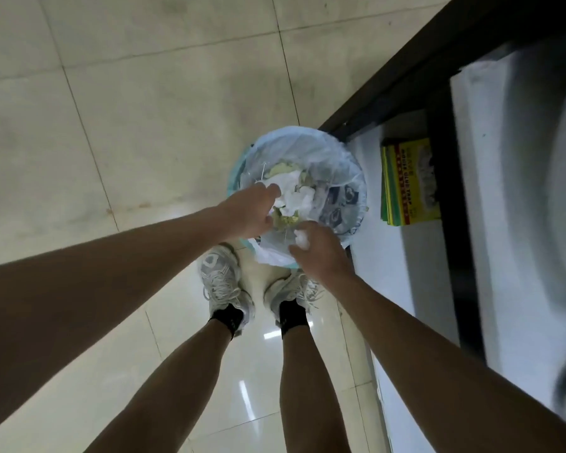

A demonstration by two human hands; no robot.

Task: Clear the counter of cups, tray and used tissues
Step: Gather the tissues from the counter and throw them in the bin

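Head view straight down at a tiled floor (pixel 144 93). One round waste bin (pixel 347 178) with one pale blue translucent liner stands just in front of the person's feet and beside a dark counter frame (pixel 406 80).

Two bare hands, both over the bin mouth. Left hand (pixel 249 212) is over the near-left rim, fingers curled inward and touching the white crumpled tissues (pixel 296 194) piled inside the bin; can't tell if it grips them or has let go. Right hand (pixel 317 253) is over the near rim, fingers clenched around one small white tissue wad (pixel 301 237), which pokes out at the thumb side.

Bin contents: a heap of white tissues in the middle, exact count can't be told, maybe several pieces bunched together; yellowish-green scraps (pixel 286 220) around and under them; some dark printed packaging (pixel 340 197) on the right side under the liner film.

Two white sneakers (pixel 221 279), two black socks, two bare legs below the bin.

One yellow-and-green box (pixel 406 181) with red lettering lies on the white shelf surface under the counter, right of the bin, apart from it. Blurred grey shape at the right edge, can't identify.
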